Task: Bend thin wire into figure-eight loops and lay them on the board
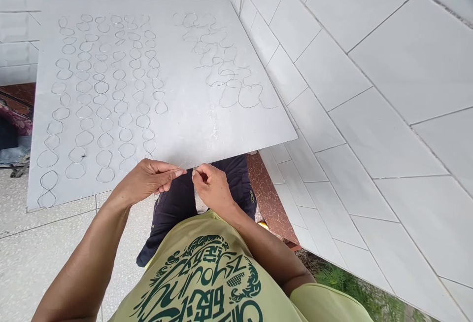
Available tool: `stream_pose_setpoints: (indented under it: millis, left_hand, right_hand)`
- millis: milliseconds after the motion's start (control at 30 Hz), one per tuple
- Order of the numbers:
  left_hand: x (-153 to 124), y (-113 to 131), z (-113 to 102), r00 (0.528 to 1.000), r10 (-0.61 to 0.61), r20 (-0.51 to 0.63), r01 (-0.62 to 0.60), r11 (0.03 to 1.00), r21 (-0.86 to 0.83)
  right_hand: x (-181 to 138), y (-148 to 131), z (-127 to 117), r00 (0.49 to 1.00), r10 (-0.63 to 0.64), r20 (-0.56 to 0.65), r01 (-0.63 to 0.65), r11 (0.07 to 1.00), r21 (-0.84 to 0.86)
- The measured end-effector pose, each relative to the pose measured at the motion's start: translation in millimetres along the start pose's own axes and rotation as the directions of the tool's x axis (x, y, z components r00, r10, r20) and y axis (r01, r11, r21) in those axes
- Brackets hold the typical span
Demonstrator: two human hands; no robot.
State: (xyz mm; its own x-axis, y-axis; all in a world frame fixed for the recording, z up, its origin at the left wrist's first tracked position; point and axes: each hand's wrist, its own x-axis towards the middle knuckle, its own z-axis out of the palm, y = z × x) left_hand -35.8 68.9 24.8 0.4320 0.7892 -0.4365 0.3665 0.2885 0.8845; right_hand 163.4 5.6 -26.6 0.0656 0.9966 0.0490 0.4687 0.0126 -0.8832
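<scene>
My left hand (146,179) is closed in a pinch at the front edge of a white board (188,129). Between its fingertips and those of my right hand (214,187) runs a thin wire (186,162), faint against the board. My right hand is also closed, thumb and forefinger pressed together on the wire's other side, just off the board's edge. The exact shape of the wire between the fingers is too fine to make out. Left of my hands, several figure-eight wire loops (105,159) lie in rows on the board.
Several open, wavy wire pieces (240,96) lie in an overlapping line at the board's right. A tiled wall (318,65) runs along the right side, another behind. Below are my dark-clad legs (170,213), a speckled floor (55,263) and a reddish-brown ledge (271,198).
</scene>
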Motion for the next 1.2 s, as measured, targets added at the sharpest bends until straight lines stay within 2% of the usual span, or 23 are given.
stream_pose_setpoints:
  millis: [67, 167, 267, 367, 500, 733, 833, 1000, 1200]
  left_hand:
    - [-1, 5, -1, 0.998, 0.052, -0.04, -0.047, 0.99, 0.132]
    - [-5, 7, 5, 0.953, 0.261, -0.157, -0.177, 0.893, 0.413]
    - [-5, 2, 14, 0.889, 0.451, -0.083, -0.294, 0.699, 0.652]
    - [-2, -6, 16, 0.855, 0.518, 0.015, -0.371, 0.593, 0.714]
    - [1, -9, 15, 0.844, 0.536, 0.04, -0.421, 0.614, 0.668]
    - [6, -4, 24, 0.835, 0.544, -0.08, -0.434, 0.741, 0.512]
    - [8, -2, 26, 0.841, 0.535, -0.086, -0.438, 0.765, 0.473]
    - [10, -1, 24, 0.856, 0.514, -0.049, -0.413, 0.738, 0.534]
    - [15, -4, 19, 0.868, 0.497, -0.012, -0.411, 0.731, 0.544]
  right_hand:
    - [-1, -2, -1, 1.0, -0.002, -0.01, 0.001, 1.0, -0.027]
    - [-4, -5, -2, 1.0, -0.009, -0.018, 0.008, 0.998, -0.063]
    - [-5, -6, -3, 1.0, -0.023, -0.005, 0.022, 0.993, -0.112]
    - [-5, -4, -3, 0.999, -0.047, -0.006, 0.044, 0.98, -0.193]
    - [-6, 0, 0, 0.997, -0.073, 0.005, 0.071, 0.953, -0.294]
    - [-8, 0, 4, 0.997, -0.067, 0.036, 0.076, 0.926, -0.37]
    - [-7, 0, 4, 0.997, -0.06, 0.038, 0.07, 0.928, -0.365]
    - [-8, -1, 6, 0.999, -0.038, 0.038, 0.049, 0.944, -0.326]
    - [-8, 3, 1, 0.999, 0.028, 0.046, -0.019, 0.982, -0.186]
